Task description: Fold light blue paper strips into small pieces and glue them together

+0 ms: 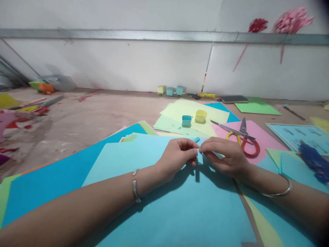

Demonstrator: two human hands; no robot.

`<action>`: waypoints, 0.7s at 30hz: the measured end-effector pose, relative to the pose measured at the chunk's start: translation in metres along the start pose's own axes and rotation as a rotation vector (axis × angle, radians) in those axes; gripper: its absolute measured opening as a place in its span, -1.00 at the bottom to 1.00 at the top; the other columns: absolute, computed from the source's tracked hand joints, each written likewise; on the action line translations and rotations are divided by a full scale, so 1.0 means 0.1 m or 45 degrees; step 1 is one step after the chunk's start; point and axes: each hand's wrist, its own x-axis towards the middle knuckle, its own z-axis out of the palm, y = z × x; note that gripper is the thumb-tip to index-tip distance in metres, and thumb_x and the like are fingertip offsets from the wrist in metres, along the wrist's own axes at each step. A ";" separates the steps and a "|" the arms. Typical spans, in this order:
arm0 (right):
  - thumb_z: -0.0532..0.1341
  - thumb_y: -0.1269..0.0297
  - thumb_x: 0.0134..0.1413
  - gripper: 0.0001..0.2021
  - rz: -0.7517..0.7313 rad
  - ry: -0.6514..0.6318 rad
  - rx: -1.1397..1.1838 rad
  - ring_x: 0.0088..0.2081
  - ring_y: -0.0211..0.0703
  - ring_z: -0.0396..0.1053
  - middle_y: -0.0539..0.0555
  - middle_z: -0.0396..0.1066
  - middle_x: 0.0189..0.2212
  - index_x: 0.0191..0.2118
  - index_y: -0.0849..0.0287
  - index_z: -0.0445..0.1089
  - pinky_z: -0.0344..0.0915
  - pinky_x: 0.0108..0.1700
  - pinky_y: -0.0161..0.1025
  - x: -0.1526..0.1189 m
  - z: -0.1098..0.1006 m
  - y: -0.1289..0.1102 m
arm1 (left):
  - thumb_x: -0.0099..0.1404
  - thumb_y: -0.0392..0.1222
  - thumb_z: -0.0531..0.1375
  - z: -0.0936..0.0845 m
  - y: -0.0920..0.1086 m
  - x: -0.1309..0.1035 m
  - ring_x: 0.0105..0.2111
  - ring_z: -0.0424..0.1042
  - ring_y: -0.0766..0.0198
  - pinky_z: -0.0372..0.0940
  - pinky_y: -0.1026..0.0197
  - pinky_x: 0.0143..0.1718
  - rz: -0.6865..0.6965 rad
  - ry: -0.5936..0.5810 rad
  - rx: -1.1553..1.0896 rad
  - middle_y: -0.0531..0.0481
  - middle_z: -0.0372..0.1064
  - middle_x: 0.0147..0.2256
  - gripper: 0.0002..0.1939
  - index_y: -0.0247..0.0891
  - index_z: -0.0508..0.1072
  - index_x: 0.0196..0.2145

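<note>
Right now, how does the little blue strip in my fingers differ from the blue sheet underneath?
The strip is small and narrow; the sheet is large and broad. The strip is held up in your fingers; the sheet lies flat below. Both are light blue.

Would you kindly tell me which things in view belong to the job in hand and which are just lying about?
Belonging to the job, it seems:
small blue paper piece, held in the left hand and right hand
light blue sheet beneath the hands
scissors, likely

Apparently just lying about:
dark flat object
pink flower-like bundle
red flower-like bundle
</note>
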 end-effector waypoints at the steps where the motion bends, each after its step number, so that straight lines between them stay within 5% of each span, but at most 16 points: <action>1: 0.11 0.53 0.13 -0.80 0.021 0.004 0.007 -0.37 -0.21 0.45 0.06 0.49 -0.40 -0.26 0.14 0.42 0.42 -0.33 -0.26 0.00 0.00 0.00 | -0.02 -0.35 0.29 0.00 0.00 0.00 -0.59 0.33 0.41 0.26 0.30 -0.51 -0.001 -0.006 0.001 0.01 0.39 -0.55 -0.91 -0.36 0.47 -0.47; 12: 0.11 0.50 0.15 -0.82 0.216 0.044 0.090 -0.37 -0.23 0.44 0.03 0.50 -0.40 -0.28 0.13 0.43 0.39 -0.31 -0.27 0.01 0.01 -0.07 | 0.06 -0.30 0.30 0.01 0.04 -0.01 -0.64 0.33 0.42 0.26 0.31 -0.54 0.049 -0.015 -0.006 0.06 0.36 -0.59 -0.91 -0.36 0.45 -0.46; 17: 0.16 0.48 0.10 -0.89 0.296 0.048 0.024 -0.40 -0.23 0.40 0.02 0.47 -0.42 -0.33 0.15 0.40 0.35 -0.33 -0.26 0.00 0.04 -0.14 | 0.09 -0.32 0.25 0.01 0.04 -0.02 -0.66 0.31 0.40 0.27 0.30 -0.56 0.130 0.019 0.202 0.09 0.34 -0.61 -0.97 -0.33 0.45 -0.47; 21: 0.19 0.47 0.01 -0.92 0.567 0.095 0.185 -0.44 -0.27 0.35 -0.03 0.38 -0.48 -0.36 0.14 0.34 0.34 -0.39 -0.31 0.00 0.07 -0.17 | 0.08 -0.35 0.22 0.01 0.01 -0.05 -0.60 0.34 0.37 0.29 0.29 -0.54 0.287 0.046 0.457 0.05 0.39 -0.55 -0.97 -0.31 0.48 -0.45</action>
